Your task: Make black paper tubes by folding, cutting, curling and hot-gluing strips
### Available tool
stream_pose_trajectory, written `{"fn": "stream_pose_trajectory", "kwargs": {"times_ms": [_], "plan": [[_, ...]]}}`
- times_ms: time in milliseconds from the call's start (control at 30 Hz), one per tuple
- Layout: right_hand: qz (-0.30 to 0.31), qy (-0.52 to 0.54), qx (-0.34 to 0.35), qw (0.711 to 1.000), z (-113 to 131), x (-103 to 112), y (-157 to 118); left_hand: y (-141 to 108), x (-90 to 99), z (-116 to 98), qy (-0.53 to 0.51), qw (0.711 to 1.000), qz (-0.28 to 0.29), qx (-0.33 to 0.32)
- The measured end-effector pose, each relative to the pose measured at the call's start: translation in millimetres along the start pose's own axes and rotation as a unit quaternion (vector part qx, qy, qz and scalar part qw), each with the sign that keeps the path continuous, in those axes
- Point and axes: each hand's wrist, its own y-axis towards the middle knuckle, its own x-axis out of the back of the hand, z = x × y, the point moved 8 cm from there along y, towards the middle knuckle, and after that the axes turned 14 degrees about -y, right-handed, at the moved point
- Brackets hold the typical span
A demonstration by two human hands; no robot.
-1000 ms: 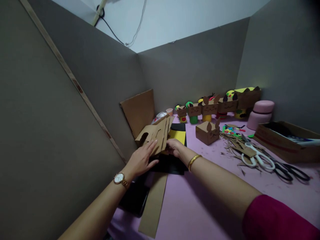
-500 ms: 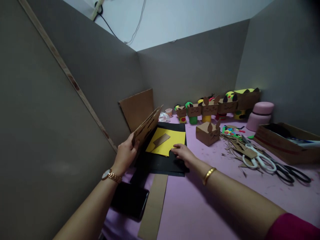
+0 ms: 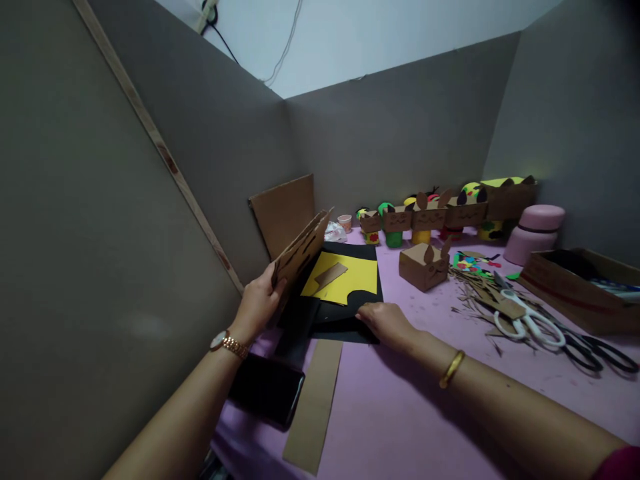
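My left hand (image 3: 259, 300) is closed on the near edge of some cardboard sheets (image 3: 303, 248), tilted up at the left. My right hand (image 3: 387, 321) pinches the right edge of a black paper sheet (image 3: 340, 312), which bows up slightly there. Under it lies more black paper. On top rests yellow paper (image 3: 357, 270) with a rounded notch cut from its near edge, and a small cardboard piece (image 3: 331, 274) lies on that. Nearer me are a long cardboard strip (image 3: 315, 403) and a dark phone (image 3: 269, 390).
A cardboard box with ears (image 3: 424, 267) sits right of the papers. White-handled scissors (image 3: 533, 320), black-handled scissors (image 3: 595, 350) and cardboard scraps lie farther right, beside a pink flask (image 3: 535, 233) and an open carton (image 3: 575, 293). Several cardboard animal figures (image 3: 429, 217) line the back.
My right hand has moved from beside the yellow paper's notch down to the black sheet's edge and closed on it. That sheet now bows up. My left hand still holds the cardboard.
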Motion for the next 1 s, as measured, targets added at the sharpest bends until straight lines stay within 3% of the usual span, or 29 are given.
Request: {"fn": "stream_pose_trajectory", "kwargs": {"times_ms": [333,633,867,1000], "plan": [[-0.064,-0.028,-0.014,0.997,-2,23,18,-7,-14.5,-18,-0.038,0.996,0.055,-0.063],[-0.081,-0.046,-0.01,0.996,4,50,38,-31,-48.3,-36,-0.005,0.981,0.112,-0.157],[-0.073,-0.038,-0.015,0.997,2,48,39,-71,-84.8,-62,0.065,0.952,0.116,-0.274],[-0.067,-0.025,-0.019,0.997,1,46,40,-78,-102.9,-70,0.095,0.945,0.1,-0.295]]}}
